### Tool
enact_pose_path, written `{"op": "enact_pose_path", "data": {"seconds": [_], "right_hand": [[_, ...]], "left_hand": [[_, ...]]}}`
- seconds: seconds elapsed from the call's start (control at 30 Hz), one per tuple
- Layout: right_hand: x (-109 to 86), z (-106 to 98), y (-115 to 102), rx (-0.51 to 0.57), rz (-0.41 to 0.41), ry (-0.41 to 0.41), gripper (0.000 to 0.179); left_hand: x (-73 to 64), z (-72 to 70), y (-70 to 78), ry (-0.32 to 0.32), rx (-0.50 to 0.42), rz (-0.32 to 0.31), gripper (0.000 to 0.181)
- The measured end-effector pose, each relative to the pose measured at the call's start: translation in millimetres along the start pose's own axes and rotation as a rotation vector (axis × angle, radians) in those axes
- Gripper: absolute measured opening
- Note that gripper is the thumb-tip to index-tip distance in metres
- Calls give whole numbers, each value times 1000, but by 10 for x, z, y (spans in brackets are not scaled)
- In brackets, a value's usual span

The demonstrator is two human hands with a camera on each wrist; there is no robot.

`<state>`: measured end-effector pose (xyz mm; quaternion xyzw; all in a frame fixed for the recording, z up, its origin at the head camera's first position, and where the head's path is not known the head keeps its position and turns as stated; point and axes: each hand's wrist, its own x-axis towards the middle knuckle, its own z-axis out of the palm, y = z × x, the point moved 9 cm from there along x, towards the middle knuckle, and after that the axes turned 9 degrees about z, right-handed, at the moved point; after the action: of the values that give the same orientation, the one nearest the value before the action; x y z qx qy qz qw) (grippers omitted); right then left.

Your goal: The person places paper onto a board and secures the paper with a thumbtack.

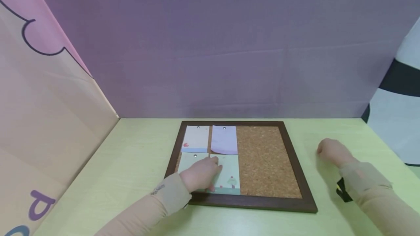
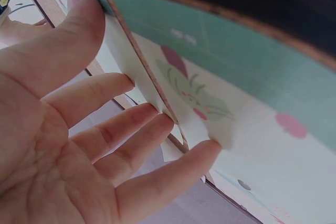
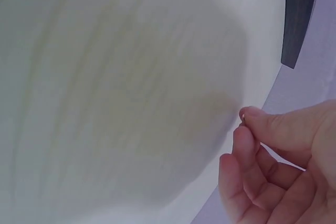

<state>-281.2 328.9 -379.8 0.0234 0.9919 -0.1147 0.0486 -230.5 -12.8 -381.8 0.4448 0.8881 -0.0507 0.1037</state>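
A cork board point(image 1: 265, 159) in a dark brown frame lies on the table, with several notes over its left half. My left hand point(image 1: 201, 173) rests on the two lower notes, fingers spread and fairly straight. Its fingertips touch the pale green note point(image 1: 229, 170) at lower right and the green-edged note point(image 1: 187, 159) beside it. Above them lie a cream note point(image 1: 197, 137) and a lilac note point(image 1: 224, 139). Silver tacks show at the tops of three notes. Right of the board, my right hand point(image 3: 283, 161) pinches a tiny shiny thumbtack point(image 3: 243, 119), mostly hidden by thumb and forefinger.
The light table point(image 1: 131, 156) extends on both sides of the board. A purple cloth wall point(image 1: 210, 46) stands behind it, with a printed sheet point(image 1: 49, 101) at left and a black-and-white one point(image 1: 400, 112) at right. A dark strap point(image 1: 343, 190) is on my right wrist.
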Motion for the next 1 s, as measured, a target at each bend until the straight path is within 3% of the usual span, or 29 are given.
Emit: {"op": "enact_pose_path", "data": {"seconds": [0.3,0.47,0.6,1.0], "right_hand": [[36,66,-25,13,-24,-45,12],[26,29,-120,34,-60,-27,12],[24,1,-187,124,-37,-47,10],[49,91,-256,413,59,-219,23]], "left_hand": [[1,-1,6,-2,15,5,71],[3,9,1,-2,14,7,70],[16,20,-1,-2,34,17,68],[23,31,-9,3,9,15,69]]}}
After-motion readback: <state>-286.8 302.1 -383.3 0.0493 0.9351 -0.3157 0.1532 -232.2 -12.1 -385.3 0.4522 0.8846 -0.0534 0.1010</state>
